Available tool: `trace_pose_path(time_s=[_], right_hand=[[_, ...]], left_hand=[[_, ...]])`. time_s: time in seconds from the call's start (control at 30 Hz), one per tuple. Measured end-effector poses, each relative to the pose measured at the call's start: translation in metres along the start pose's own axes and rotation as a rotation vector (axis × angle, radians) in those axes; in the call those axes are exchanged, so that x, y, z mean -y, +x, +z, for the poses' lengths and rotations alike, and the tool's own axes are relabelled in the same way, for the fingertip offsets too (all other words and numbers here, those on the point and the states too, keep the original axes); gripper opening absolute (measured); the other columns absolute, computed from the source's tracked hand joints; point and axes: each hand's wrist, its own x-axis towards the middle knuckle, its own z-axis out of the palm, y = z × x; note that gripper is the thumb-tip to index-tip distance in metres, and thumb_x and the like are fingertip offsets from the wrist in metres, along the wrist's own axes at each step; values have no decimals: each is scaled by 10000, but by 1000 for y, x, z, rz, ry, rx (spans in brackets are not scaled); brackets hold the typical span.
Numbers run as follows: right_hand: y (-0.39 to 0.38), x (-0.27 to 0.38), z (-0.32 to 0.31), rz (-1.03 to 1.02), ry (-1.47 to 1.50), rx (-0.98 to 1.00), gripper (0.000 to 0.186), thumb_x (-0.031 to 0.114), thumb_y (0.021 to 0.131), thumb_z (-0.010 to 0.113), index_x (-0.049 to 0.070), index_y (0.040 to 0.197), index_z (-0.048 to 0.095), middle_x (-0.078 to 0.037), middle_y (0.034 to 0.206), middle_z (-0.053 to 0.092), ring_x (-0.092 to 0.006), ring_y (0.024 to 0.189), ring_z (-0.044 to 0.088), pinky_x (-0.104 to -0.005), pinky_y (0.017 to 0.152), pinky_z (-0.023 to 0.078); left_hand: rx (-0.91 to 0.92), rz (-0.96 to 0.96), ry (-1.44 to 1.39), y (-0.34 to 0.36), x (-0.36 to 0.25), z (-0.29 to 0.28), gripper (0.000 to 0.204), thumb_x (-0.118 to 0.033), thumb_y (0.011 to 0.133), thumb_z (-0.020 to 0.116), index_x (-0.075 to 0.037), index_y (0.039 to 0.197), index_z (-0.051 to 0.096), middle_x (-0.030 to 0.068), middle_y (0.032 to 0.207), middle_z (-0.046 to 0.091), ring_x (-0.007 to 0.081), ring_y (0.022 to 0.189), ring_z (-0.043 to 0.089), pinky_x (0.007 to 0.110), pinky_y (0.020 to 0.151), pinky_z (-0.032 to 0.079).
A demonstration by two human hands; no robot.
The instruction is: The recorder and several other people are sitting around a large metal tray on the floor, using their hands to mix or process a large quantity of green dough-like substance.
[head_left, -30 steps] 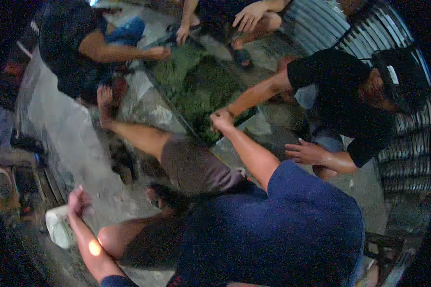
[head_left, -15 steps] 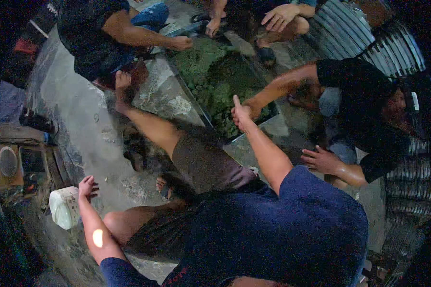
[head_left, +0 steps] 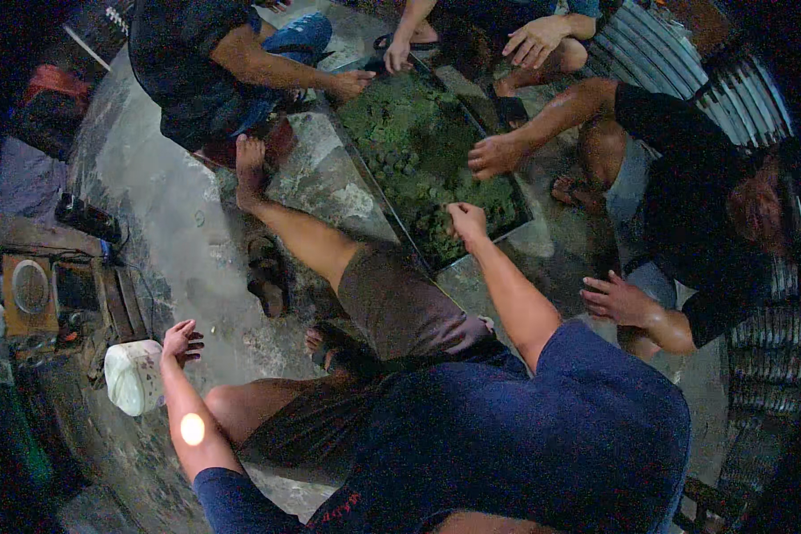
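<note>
My right hand [head_left: 468,222] reaches over the near end of a shallow dark-rimmed tray [head_left: 390,201] on the floor. Its fingers are curled together just above crumbly green leafy-looking material [head_left: 418,133] that covers the tray, with several roundish lumps in it; whatever the fingers hold is hidden. My left hand [head_left: 183,342] hangs loosely past my bent knee, its fingers partly spread and nothing in them. Close beside it stands a white rounded container [head_left: 136,377].
Co-workers sit around the tray: a right-side hand [head_left: 497,155] hovers over it, and a left-side hand [head_left: 351,85] and a far hand [head_left: 398,55] are at its edges. Sandals [head_left: 267,276] lie on the concrete floor. Ribbed metal sheets [head_left: 650,49] stand at the far right.
My right hand has parted from the right-side co-worker's hand, and its raised thumb has folded in. That co-worker's hand has drawn back farther up the tray. The whole view has shifted slightly.
</note>
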Motion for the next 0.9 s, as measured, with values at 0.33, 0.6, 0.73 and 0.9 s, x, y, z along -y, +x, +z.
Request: trace_pose_path(time_s=[0.33,0.6,0.73,0.9], right_hand=[[4,-25,0,-196,-343,-49,294,146,734,571,-3,985,607,-142,610,590,-232,523,598,-334,472,476],[31,-18,-12,-226,-517,-306,603,543,799,492,-10,586,598,-67,483,498,-183,479,506,-337,473,382],[29,-5,0,-83,-431,-411,604,536,842,418,18,539,479,-82,462,443,-187,405,441,-341,403,325],[18,-11,6,-80,-247,-213,400,391,833,525,6,732,566,-110,615,562,-183,496,541,-323,424,392]], left_hand=[[121,30,-68,22,11,-5,374,-337,827,550,-137,1139,498,65,808,609,177,592,557,330,487,427],[-4,-14,-6,24,9,-2,398,-369,806,576,-173,1143,499,61,831,602,194,619,568,366,517,435],[-22,-18,2,13,9,-3,398,-359,818,561,-170,1158,479,78,842,600,228,619,583,360,475,472],[-10,-51,-2,2,7,-4,348,-359,819,561,-202,1125,507,34,821,596,183,634,566,352,515,425]])
